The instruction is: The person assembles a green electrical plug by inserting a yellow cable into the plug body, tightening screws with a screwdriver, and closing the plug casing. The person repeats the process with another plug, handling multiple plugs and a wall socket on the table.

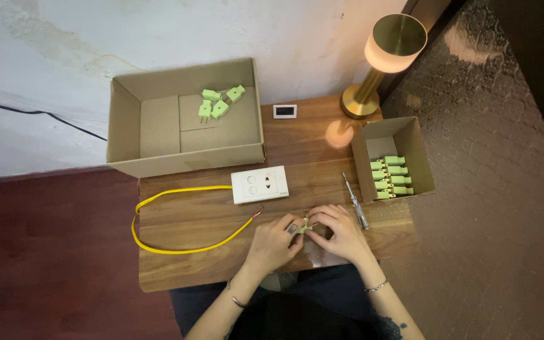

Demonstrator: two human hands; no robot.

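Observation:
My left hand point(274, 239) and my right hand point(341, 232) meet over the front of the small wooden table point(184, 264). Between their fingertips they pinch a small green plug point(305, 225). A yellow wire point(177, 249) loops across the table on the left, with its bare end point(259, 211) just left of my left hand. A white socket plate point(260, 184) lies a little beyond my hands. A screwdriver point(355, 200) lies right beside my right hand.
A big open cardboard box point(158, 160) at the back left holds several green plugs point(219, 103). A small open box point(423, 160) at the right holds more green plugs point(391, 177). A brass lamp point(382, 60) and a small white display point(284, 111) stand at the back.

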